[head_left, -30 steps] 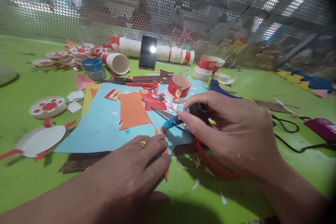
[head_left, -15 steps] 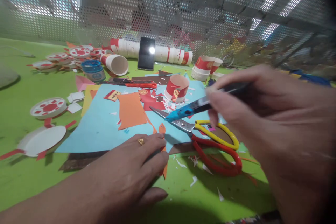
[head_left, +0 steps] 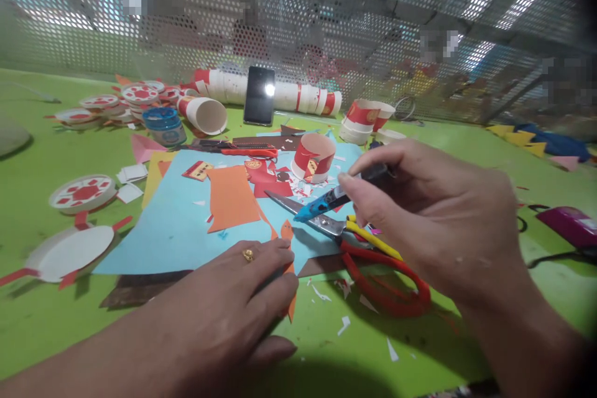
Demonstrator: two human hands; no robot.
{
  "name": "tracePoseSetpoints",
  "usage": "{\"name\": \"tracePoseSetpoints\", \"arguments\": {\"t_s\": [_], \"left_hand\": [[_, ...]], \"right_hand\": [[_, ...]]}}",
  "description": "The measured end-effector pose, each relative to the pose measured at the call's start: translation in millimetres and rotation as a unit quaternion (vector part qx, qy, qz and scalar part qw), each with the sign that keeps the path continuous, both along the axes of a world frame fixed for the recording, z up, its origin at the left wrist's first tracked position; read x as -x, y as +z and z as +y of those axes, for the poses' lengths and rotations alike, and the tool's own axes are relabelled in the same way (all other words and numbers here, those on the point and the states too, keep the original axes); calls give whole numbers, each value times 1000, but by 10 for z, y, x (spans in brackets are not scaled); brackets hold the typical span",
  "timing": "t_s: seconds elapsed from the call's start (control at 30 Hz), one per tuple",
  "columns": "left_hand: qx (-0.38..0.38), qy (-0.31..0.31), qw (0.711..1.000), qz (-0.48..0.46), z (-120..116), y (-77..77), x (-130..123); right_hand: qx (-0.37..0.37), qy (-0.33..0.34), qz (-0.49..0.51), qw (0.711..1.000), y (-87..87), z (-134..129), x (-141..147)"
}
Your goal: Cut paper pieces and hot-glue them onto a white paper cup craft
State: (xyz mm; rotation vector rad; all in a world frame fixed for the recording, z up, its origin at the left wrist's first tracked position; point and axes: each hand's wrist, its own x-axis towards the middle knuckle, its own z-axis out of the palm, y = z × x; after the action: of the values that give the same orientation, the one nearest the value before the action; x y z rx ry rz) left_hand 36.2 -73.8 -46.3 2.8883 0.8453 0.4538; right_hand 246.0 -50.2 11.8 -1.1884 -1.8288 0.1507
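Note:
My right hand [head_left: 433,217] grips a blue-stained dark pen [head_left: 326,200], its tip just right of the head end of a thin orange paper piece [head_left: 286,231]. That piece carries small dark dots. My left hand [head_left: 237,298], wearing a gold ring, lies flat with fingers over the piece's middle; its lower point shows beneath them. Scissors with yellow and red handles [head_left: 396,273] lie below the pen. A larger orange paper [head_left: 233,198] rests on the light blue sheet [head_left: 163,230]. Behind it stands a red and white cup ring [head_left: 314,157] among scraps.
At the back, a phone [head_left: 259,94] leans on a row of stacked paper cups [head_left: 298,96]. A blue paint jar [head_left: 164,126] and decorated cup bottoms [head_left: 84,191] are at left. A purple object [head_left: 569,227] lies at right, before a perforated screen [head_left: 298,25].
My right hand has drawn back from the camera and shifted slightly left, with the pen still held. The purple object at right has come into sight. My left hand stays on the orange piece.

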Motion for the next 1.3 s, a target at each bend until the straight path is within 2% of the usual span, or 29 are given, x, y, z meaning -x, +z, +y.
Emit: {"name": "tracePoseSetpoints", "arguments": {"t_s": [0.2, 0.6, 1.3], "left_hand": [[9, -4, 1000, -19, 16, 7, -16], [-12, 1, 1000, -4, 1, -9, 2], [0, 4, 1000, 22, -23, 13, 3]], "right_hand": [[12, 8, -46, 999, -26, -16, 42], [44, 34, -45, 997, -48, -27, 48], [27, 32, -75, 996, -66, -23, 48]]}}
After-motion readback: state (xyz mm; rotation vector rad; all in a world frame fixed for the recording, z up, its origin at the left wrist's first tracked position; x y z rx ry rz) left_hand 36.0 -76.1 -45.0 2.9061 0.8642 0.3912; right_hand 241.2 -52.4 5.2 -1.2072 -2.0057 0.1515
